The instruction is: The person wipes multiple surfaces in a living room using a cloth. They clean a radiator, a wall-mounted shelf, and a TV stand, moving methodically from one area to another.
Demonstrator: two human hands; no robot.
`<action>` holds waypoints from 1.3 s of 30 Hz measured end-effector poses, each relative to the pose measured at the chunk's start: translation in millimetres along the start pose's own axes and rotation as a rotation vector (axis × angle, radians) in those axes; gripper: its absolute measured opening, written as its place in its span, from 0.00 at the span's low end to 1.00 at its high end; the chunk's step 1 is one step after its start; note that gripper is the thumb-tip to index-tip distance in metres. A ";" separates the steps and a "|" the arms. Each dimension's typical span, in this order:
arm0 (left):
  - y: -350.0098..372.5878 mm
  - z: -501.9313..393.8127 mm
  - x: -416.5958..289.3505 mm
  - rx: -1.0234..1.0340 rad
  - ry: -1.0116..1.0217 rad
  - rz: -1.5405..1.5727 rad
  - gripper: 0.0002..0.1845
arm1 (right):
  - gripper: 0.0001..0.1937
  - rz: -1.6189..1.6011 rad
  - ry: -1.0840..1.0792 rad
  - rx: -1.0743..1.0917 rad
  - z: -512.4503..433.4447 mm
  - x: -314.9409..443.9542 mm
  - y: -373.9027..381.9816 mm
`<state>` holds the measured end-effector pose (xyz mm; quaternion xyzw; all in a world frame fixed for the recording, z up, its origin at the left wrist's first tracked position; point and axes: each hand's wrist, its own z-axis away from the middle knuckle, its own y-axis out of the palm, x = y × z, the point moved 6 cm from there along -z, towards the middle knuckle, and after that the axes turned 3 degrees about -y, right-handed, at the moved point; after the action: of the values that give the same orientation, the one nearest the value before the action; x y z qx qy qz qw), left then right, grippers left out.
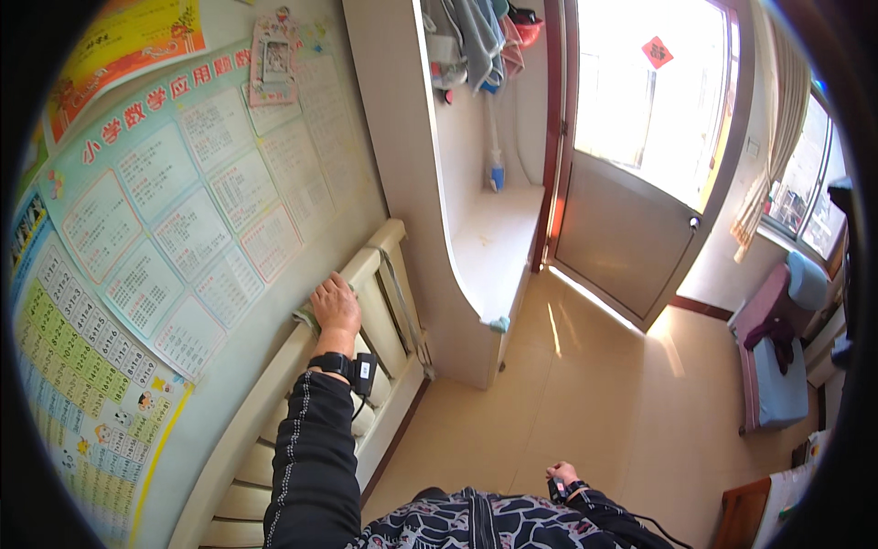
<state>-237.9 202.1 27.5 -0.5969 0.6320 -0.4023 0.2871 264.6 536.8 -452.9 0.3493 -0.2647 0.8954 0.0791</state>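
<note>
My left hand (336, 305) rests on the top rail of a cream column radiator (381, 319) along the wall. Under its curled fingers is a folded greenish cloth (305, 316), whose edges show on both sides of the hand. A black strap with a small box (364, 374) sits on that wrist. Low in the picture, my right hand (564, 471) hangs beside my body above the tiled floor, its fingers curled. It touches nothing that I can see, and its palm side is hidden. That wrist also carries a black device (558, 489).
A grey strap (401, 291) loops around the radiator's far end. Beyond stands a white open cabinet (497, 226) with hanging towels (480, 41). A door (621, 233) stands ajar. At right are a padded seat (775, 377) and a wooden-sided piece of furniture (744, 511). Posters (185, 199) cover the wall.
</note>
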 end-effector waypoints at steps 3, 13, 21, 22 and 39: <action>1.6 -6.7 -7.3 -0.028 -0.015 0.024 0.30 | 0.16 -0.039 -0.023 0.032 -20.0 35.6 7.7; 20.6 -30.6 -29.8 -0.019 0.021 0.091 0.30 | 0.16 -0.035 -0.165 0.063 -16.7 121.7 6.5; 32.4 -44.0 -27.6 -0.073 0.103 0.176 0.17 | 0.12 -0.172 -0.094 0.021 -15.3 87.1 -7.0; 31.3 -44.1 -23.0 -0.055 0.106 0.228 0.18 | 0.11 -0.228 -0.143 0.018 -10.0 96.5 -9.1; -38.0 282.8 -309.8 2.266 0.504 1.846 0.26 | 0.20 -0.828 -0.508 -0.186 120.1 246.5 -27.9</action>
<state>58.3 461.9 -121.2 0.6261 0.1682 -0.4393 0.6218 160.6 486.2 -202.7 0.6237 -0.1934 0.6480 0.3921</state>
